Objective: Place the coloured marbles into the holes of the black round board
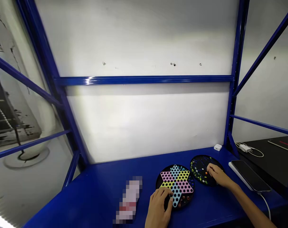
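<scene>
A round black Chinese checkers board [176, 185] with a star of pink, yellow and light blue points lies on the blue table [98, 190]. My left hand [158, 205] rests on the board's near left rim, fingers curled. To the right lies a round black tray [202, 169] holding several small coloured marbles. My right hand [217, 175] reaches into the tray with its fingertips down among the marbles. Whether a marble is pinched between them cannot be seen.
A blurred pale object [129, 202] lies left of the board. A phone [249, 175] on a cable sits at the right table edge. A small white cube [217, 147] lies near the blue frame post [231, 126], with a white charger [245, 148] on the black table beyond.
</scene>
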The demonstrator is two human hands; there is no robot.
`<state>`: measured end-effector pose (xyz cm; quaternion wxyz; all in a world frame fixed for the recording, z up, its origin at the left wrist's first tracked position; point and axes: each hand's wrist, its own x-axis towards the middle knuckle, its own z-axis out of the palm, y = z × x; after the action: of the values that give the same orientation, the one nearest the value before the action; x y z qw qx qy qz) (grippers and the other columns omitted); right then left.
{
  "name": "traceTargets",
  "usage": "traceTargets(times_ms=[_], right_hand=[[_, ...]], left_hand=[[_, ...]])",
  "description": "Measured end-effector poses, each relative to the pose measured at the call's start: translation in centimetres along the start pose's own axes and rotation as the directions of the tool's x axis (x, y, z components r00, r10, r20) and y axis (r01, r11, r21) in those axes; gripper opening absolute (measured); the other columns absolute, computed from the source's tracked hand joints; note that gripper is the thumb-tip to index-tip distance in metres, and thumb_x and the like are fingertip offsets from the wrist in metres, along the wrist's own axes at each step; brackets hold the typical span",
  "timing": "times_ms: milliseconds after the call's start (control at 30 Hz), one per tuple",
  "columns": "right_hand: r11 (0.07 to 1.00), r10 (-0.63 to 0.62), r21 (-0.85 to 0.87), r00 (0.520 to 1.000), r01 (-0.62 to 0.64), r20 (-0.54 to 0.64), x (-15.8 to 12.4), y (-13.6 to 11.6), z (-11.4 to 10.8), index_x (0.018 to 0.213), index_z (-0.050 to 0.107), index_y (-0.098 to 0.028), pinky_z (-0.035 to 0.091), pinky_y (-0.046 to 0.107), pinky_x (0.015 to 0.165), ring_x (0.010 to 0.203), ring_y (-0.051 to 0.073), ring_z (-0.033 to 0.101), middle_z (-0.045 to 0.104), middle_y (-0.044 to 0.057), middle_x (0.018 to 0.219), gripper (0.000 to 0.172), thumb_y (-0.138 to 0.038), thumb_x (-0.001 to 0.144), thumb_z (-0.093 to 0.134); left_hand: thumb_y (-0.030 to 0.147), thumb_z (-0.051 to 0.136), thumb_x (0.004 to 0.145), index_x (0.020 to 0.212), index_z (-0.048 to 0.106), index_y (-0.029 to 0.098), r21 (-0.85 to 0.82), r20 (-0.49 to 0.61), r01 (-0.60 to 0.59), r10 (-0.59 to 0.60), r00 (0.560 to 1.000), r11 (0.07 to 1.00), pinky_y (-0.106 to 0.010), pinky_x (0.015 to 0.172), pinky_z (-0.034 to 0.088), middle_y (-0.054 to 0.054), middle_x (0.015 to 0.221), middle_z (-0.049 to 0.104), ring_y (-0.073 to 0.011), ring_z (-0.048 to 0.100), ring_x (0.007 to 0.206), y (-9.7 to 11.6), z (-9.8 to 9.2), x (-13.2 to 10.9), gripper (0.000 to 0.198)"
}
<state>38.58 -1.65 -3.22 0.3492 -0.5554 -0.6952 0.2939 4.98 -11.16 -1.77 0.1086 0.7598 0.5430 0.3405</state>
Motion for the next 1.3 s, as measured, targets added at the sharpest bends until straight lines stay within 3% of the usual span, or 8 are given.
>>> traceTargets(times_ms=[200,333,533,667,867,1067,1167,1300], right_hand=[[0.651,0.157,0.746,0.987,-0.139,0.046,1.6,-3.3,1.6,0.078,0.042,-0.025,0.022,0.025,0.044,0.043,0.007,0.016,0.032,-0.01,0.06,0.041,-0.064,0.088,0.052],[0.532,0.207,0.832,0.977,-0.159,0.055,2.4,-3.6,2.4,0.078,0.041,-0.026,0.017,0.024,0.041,0.04,0.006,0.011,0.03,-0.011,0.059,0.045,-0.069,0.086,0.051],[0.99,0.137,0.056,0.986,-0.133,-0.092,2.0,-0.5,3.0,0.063,0.041,-0.024,0.026,0.027,0.052,0.051,0.013,0.04,0.043,-0.004,0.053,0.044,-0.058,0.088,0.054],[0.904,0.086,-0.415,0.994,-0.105,-0.065,0.7,-0.7,2.8,0.073,0.053,-0.024,0.032,0.029,0.062,0.074,0.021,0.061,0.068,0.003,0.075,0.026,-0.043,0.091,0.055],[0.892,0.042,-0.452,0.998,-0.018,0.042,0.3,-1.7,3.1,0.081,0.06,-0.024,0.034,0.03,0.067,0.083,0.023,0.062,0.07,0.004,0.082,0.021,-0.035,0.094,0.049],[0.975,0.087,0.202,0.996,-0.089,0.017,2.2,-0.9,2.4,0.065,0.05,-0.022,0.027,0.025,0.049,0.047,0.011,0.037,0.04,-0.006,0.053,0.041,-0.057,0.087,0.055],[0.721,0.216,0.67,0.976,-0.174,0.021,3.2,-1.2,1.2,0.075,0.052,-0.023,0.02,0.023,0.041,0.041,0.007,0.02,0.032,-0.01,0.055,0.042,-0.063,0.086,0.052],[0.551,0.275,0.806,0.959,-0.217,0.07,4.2,-1.3,1.1,0.08,0.055,-0.022,0.016,0.022,0.039,0.04,0.005,0.019,0.039,-0.008,0.059,0.036,-0.057,0.086,0.05]], left_hand=[[0.033,0.055,0.095,0.098,0.068,0.03,0.002,0.007,0.003,-0.003,1.0,1.0,-0.04,0.096,0.051,-0.002,0.106,0.074,-0.0231,0.066,0.106,-0.2,0.1,0.0,0.014],[0.033,0.054,0.095,0.097,0.068,0.029,0.001,0.001,0.002,-0.002,1.0,1.0,-0.041,0.096,0.052,-0.002,0.105,0.074,-0.0237,0.067,0.106,-0.1,0.1,-0.1,0.015],[0.033,0.056,0.094,0.097,0.069,0.03,0.01,-0.021,-0.027,0.027,0.999,1.0,-0.037,0.093,0.053,-0.001,0.103,0.074,-0.0223,0.068,0.104,-0.3,0.0,0.0,0.014],[0.033,0.055,0.094,0.096,0.069,0.029,0.005,-0.025,-0.02,0.02,0.999,1.0,-0.039,0.092,0.054,-0.003,0.103,0.074,-0.0237,0.068,0.103,-0.2,0.1,0.1,0.015],[0.032,0.055,0.093,0.096,0.068,0.03,0.002,-0.014,0.0,0.0,1.0,1.0,-0.04,0.094,0.053,-0.002,0.103,0.074,-0.024,0.067,0.104,-0.1,0.1,0.0,0.014],[0.036,0.053,0.095,0.098,0.069,0.029,-0.018,0.008,-0.007,0.007,1.0,1.0,-0.042,0.096,0.052,-0.004,0.106,0.074,-0.0249,0.066,0.107,-0.6,0.2,0.0,0.018],[0.034,0.055,0.094,0.098,0.069,0.03,-0.01,-0.005,-0.02,0.02,1.0,1.0,-0.04,0.096,0.052,-0.003,0.105,0.074,-0.024,0.067,0.106,-0.6,0.2,0.0,0.015],[0.033,0.055,0.094,0.098,0.068,0.029,0.003,-0.013,-0.017,0.017,1.0,1.0,-0.039,0.095,0.053,-0.003,0.105,0.074,-0.0241,0.067,0.106,-0.4,0.1,0.0,0.015]])
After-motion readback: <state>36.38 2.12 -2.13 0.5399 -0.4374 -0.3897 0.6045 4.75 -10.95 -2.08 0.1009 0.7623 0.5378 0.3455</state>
